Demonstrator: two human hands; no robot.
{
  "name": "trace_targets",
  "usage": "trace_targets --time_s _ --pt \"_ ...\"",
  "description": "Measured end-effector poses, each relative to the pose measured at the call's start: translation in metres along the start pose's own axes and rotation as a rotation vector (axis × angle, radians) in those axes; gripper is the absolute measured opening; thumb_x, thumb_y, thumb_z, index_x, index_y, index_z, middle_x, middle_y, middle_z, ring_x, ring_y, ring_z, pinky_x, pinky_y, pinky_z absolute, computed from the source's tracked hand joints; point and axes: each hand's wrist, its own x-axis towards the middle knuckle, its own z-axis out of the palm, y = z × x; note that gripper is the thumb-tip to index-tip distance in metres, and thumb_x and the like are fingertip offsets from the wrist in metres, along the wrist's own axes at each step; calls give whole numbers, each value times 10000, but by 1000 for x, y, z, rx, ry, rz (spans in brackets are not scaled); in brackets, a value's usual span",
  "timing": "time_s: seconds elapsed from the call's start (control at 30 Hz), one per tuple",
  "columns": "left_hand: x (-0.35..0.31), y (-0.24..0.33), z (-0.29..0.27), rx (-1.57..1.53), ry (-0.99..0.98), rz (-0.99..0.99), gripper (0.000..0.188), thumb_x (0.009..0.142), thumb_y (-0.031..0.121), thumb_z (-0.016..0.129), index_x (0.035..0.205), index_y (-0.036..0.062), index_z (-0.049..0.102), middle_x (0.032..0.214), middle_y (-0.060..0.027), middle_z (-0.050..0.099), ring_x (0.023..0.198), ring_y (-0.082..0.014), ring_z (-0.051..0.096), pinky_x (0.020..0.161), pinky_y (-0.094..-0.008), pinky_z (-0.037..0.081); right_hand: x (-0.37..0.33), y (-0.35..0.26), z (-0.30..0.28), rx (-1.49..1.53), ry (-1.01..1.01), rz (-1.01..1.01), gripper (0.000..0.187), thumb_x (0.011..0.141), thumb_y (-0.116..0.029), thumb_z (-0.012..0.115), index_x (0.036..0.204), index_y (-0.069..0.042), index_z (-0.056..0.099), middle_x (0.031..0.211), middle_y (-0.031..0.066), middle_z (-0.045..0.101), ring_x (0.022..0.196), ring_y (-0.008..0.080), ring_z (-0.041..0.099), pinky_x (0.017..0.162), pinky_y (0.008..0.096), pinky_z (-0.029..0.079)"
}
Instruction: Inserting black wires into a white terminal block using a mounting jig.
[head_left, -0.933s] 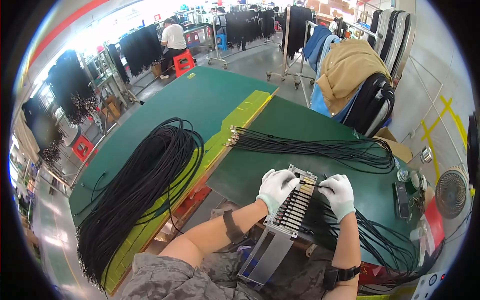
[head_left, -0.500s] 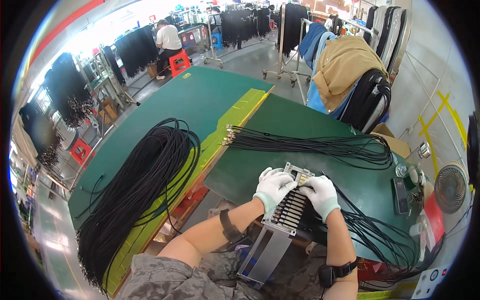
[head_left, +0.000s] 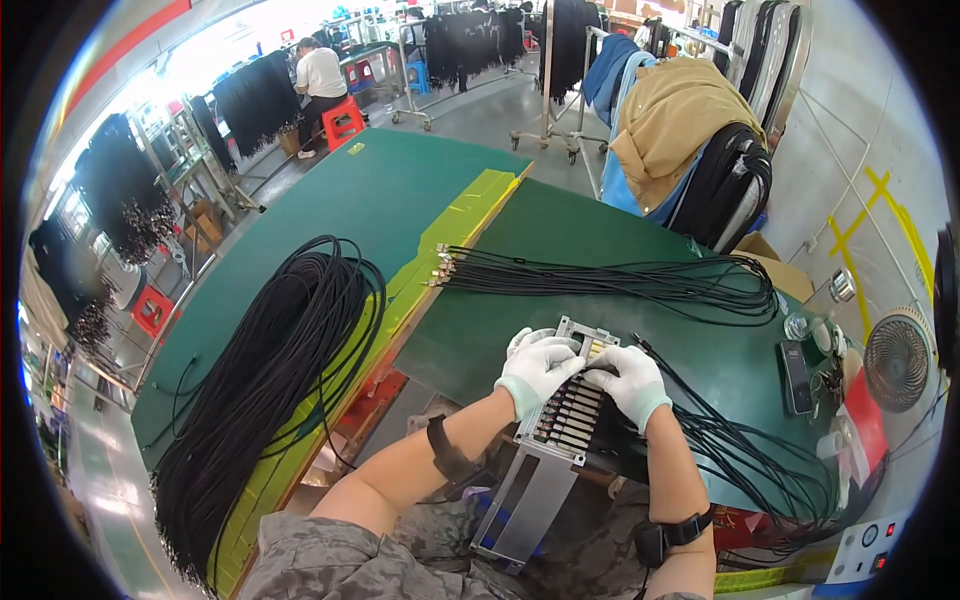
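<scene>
Both my hands wear white gloves and meet over a grey metal fixture (head_left: 572, 440) that stands at the near edge of the green table. In the fixture lies a row of metal cable connectors (head_left: 575, 412), side by side in slots. My left hand (head_left: 540, 362), fingers bent and pinched together, works at the fixture's upper part. Facing it from the right, my right hand (head_left: 630, 382) is closed with its fingertips almost touching the left ones. Whatever small part is between the fingertips is hidden. Black cables (head_left: 720, 440) lie to the right of the fixture.
A big coil of black cables (head_left: 290, 340) lies at left, and a bundle with metal ends (head_left: 600, 280) lies beyond my hands. At right are a phone (head_left: 795, 377) and a fan (head_left: 897, 360). Coats (head_left: 690, 120) hang on a rack. A person (head_left: 320, 80) sits far off.
The view has shifted slightly, so the scene sits a little further left. My right fingertips have moved down along the fixture, nearer the left ones; both hands stay at the fixture.
</scene>
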Motion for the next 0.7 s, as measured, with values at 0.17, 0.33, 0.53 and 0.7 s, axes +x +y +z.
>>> trace_targets --time_s 0.17,0.33,0.53,0.7 --pt "3 -8 -2 -77 -55 -82 298 889 391 544 817 156 713 1092 -5 675 1187 -234 492 1041 -409 265 3 -8 15 -126 144 -177 136 732 -217 709 824 -117 700 786 67 669 806 290 594 737 402 464" --pt "2 -7 -5 -51 -46 -16 265 896 303 545 867 85 692 989 -74 679 993 -261 552 939 -380 368 1 -9 10 -307 90 -185 143 759 -209 684 858 -109 705 817 77 675 807 303 588 762 398 465" --pt "6 -4 -9 -121 -53 -114 247 903 267 572 900 42 674 910 -92 664 900 -233 584 817 -340 448 -8 22 -23 -89 -46 -49 136 771 -225 666 838 -112 701 799 70 664 785 308 580 769 392 460" --pt "8 -12 -8 -142 -59 -175 234 939 221 549 985 19 658 910 -87 661 883 -184 610 801 -307 468 -4 25 -23 -6 27 -34 120 762 -229 662 787 -115 689 791 68 661 815 306 576 766 394 460"
